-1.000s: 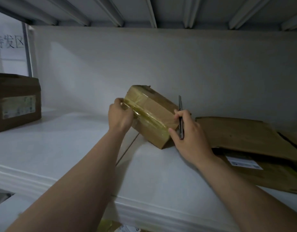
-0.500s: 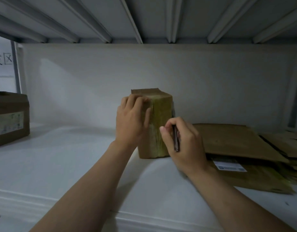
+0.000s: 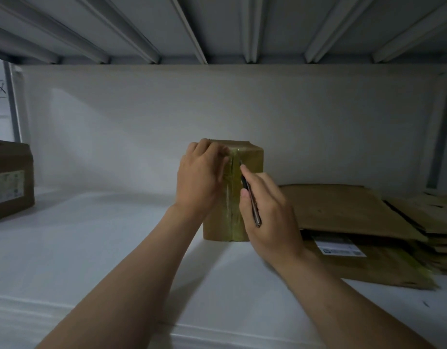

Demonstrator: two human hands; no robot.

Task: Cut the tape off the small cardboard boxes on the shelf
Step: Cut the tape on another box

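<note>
Hands: two, both forearms bare, reaching forward over the white shelf (image 3: 91,248).

- Left hand (image 3: 201,177): palm against the near left face of the box, fingers curled over its top left edge, gripping it.
- Right hand (image 3: 270,217): thumb and fingers closed round a slim knife, held like a pen. The wrist sits low, just right of the box's base.

Small cardboard box (image 3: 251,159): one, standing upright on end on the shelf between the two hands. A strip of yellowish tape (image 3: 232,205) runs down its near face, just right of the left thumb.

Slim knife (image 3: 250,195): one, dark, tilted with its tip up. The tip lies at the tape line near the top of the box, above the right fingertips; the butt end shows below the right thumb.

Flattened cartons (image 3: 343,210): one stack lying flat, right of the right hand; the sheet count cannot be told. White printed label (image 3: 339,248): one, on a lower sheet.

Larger cardboard box (image 3: 8,177): one, closed, well left of the left hand, with a pale label on its front.
</note>
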